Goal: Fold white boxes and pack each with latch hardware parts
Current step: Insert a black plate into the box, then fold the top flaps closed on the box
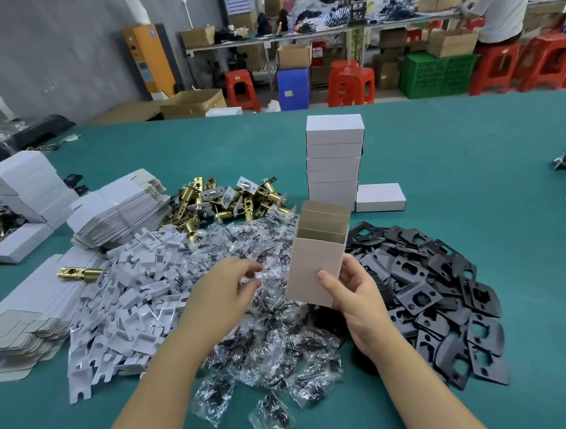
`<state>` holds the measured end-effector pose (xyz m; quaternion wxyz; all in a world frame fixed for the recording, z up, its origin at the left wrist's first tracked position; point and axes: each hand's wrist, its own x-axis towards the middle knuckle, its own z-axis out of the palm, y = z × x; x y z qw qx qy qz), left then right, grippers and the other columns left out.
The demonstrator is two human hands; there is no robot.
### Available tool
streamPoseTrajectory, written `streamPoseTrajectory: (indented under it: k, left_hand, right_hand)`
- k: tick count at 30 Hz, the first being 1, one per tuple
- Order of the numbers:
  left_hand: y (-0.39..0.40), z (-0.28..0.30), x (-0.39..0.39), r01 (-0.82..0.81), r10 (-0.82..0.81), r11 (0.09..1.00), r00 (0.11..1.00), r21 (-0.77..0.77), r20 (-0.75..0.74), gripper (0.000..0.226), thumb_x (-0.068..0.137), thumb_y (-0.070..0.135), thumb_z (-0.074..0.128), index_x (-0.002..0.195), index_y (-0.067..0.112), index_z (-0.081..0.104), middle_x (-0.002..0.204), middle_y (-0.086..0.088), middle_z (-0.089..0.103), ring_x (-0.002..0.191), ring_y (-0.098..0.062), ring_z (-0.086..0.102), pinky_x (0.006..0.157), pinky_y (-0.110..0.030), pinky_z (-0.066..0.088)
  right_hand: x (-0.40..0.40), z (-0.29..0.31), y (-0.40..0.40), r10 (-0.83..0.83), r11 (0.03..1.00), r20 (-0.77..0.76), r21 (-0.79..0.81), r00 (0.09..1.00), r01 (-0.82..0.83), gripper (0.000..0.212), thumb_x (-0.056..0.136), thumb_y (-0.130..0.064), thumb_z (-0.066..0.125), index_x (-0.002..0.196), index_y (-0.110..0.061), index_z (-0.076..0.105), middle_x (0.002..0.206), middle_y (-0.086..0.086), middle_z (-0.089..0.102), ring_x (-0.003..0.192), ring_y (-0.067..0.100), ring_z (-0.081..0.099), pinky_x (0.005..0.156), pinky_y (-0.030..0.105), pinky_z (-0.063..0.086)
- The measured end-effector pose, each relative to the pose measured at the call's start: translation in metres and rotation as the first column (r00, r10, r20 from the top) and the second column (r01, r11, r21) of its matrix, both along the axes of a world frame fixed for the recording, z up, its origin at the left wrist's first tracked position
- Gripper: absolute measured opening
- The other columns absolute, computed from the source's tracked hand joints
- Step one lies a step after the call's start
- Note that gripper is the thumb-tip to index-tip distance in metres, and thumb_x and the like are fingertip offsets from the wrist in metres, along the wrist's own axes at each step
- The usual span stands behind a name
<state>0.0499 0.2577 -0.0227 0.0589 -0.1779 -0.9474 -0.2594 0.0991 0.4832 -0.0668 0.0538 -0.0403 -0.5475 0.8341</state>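
The box's (314,265) lower right corner is hidden behind the right hand (353,296), which grips it upright, long axis vertical, open top toward 12 o'clock. Its inside cannot be made out. At 9 o'clock of it, the left hand (223,293) hovers with relaxed fingers over the bags (268,343) on the tabletop (469,171)

Before you spreads a green table (469,171) crowded with stock. Toward its far edge stands a stack of closed white boxes (334,160), one more box (379,197) lying just beside its base. Brass latches (223,201) heap near the middle, flat box blanks (121,213) pile toward the left edge. Nearer you lie white card inserts (126,308), clear bagged screws (275,339) and, to the right, black plates (443,304).
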Motion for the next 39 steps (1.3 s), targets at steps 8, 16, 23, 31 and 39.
streamPoseTrajectory:
  k: [8,16,23,31,39]
  left_hand:
    - [-0.016,-0.019,-0.004,-0.011,0.058,0.957,0.986,-0.289,0.155,0.048,0.094,0.044,0.066,0.140,0.041,0.053,0.123,0.016,0.045,0.081,0.001,0.055,0.074,-0.017,0.044]
    - [0.006,-0.021,-0.004,0.001,0.015,0.987,0.995,-0.160,0.101,0.034,0.093,0.031,0.071,0.125,0.043,0.064,0.117,0.014,0.046,0.088,0.002,0.052,0.080,-0.015,0.044]
    - [0.012,-0.014,-0.014,-0.088,0.088,0.996,0.992,-0.005,0.089,0.012,0.096,0.023,0.066,0.088,0.031,0.062,0.105,0.015,0.055,0.081,-0.001,0.061,0.068,-0.018,0.052]
    - [0.007,0.027,-0.012,-0.299,0.156,0.697,0.950,0.652,0.269,0.007,0.097,0.011,0.061,0.098,0.015,0.067,0.077,-0.005,0.070,0.059,-0.007,0.060,0.048,-0.018,0.048]
    - [0.028,0.077,0.011,-0.019,0.015,0.712,1.000,0.702,0.012,0.012,0.094,0.010,0.066,0.095,0.021,0.070,0.084,0.000,0.073,0.059,-0.007,0.057,0.049,-0.017,0.046]
  right_hand:
    - [-0.001,-0.002,0.000,-0.004,1.000,-0.003,-0.014,1.000,0.004,0.046,0.079,-0.028,0.077,0.123,-0.021,0.066,0.117,0.004,0.075,0.111,0.022,0.070,0.085,0.033,0.061]
    - [0.000,-0.003,-0.002,0.021,1.000,-0.009,0.009,1.000,-0.021,0.039,0.080,-0.027,0.077,0.119,-0.028,0.070,0.117,0.005,0.074,0.112,0.023,0.069,0.090,0.042,0.061]
    - [0.001,-0.001,-0.003,0.038,0.999,-0.009,0.037,0.999,-0.038,0.032,0.081,-0.025,0.077,0.112,-0.034,0.072,0.116,0.004,0.075,0.111,0.022,0.070,0.092,0.045,0.060]
    - [0.000,-0.005,-0.005,0.070,0.994,-0.025,0.090,0.997,-0.068,0.035,0.087,-0.016,0.078,0.119,-0.023,0.068,0.116,0.005,0.074,0.110,0.020,0.069,0.086,0.032,0.059]
    - [0.000,-0.009,-0.008,0.123,0.968,-0.032,0.223,0.992,-0.113,0.033,0.084,-0.026,0.077,0.115,-0.035,0.069,0.117,0.002,0.073,0.112,0.023,0.068,0.095,0.044,0.059]
